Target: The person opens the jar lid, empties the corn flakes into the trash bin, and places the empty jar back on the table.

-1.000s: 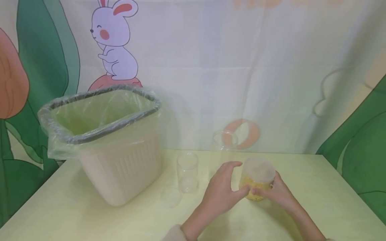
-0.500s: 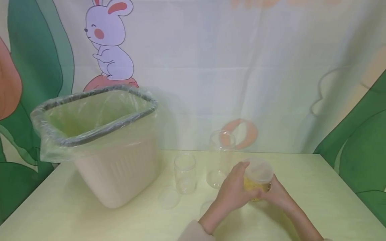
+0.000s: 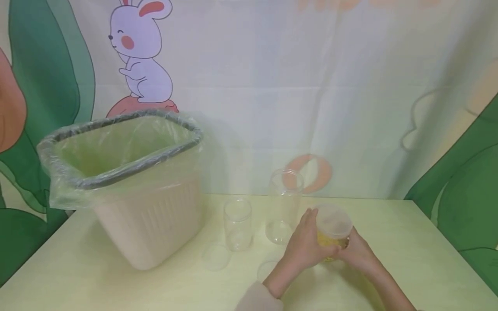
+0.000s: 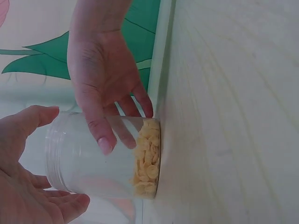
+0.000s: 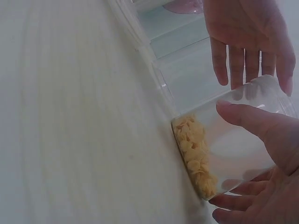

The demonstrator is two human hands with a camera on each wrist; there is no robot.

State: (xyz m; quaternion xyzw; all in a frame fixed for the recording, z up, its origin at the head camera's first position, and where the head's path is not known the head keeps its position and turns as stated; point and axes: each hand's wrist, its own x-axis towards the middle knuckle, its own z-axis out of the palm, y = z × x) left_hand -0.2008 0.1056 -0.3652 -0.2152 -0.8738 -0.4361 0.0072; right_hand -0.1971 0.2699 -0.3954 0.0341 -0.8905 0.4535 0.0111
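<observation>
Nearest, a beige sleeve (image 3: 260, 298) leads to the left hand (image 3: 305, 244), fingers and thumb clamped round the upper part of a clear cylindrical jar with a whitish round top (image 3: 333, 220). The right hand (image 3: 358, 249) clamps its opposite side, thumb in front. Yellow flakes (image 5: 194, 154) (a shallow heap) fill its bottom, low over the pale tabletop (image 3: 408, 259). To the left, a short clear cylinder (image 3: 238, 226) and, farther, a taller one (image 3: 281, 209) stand upright, near a beige ribbed bin (image 3: 151, 224) with a clear liner.
</observation>
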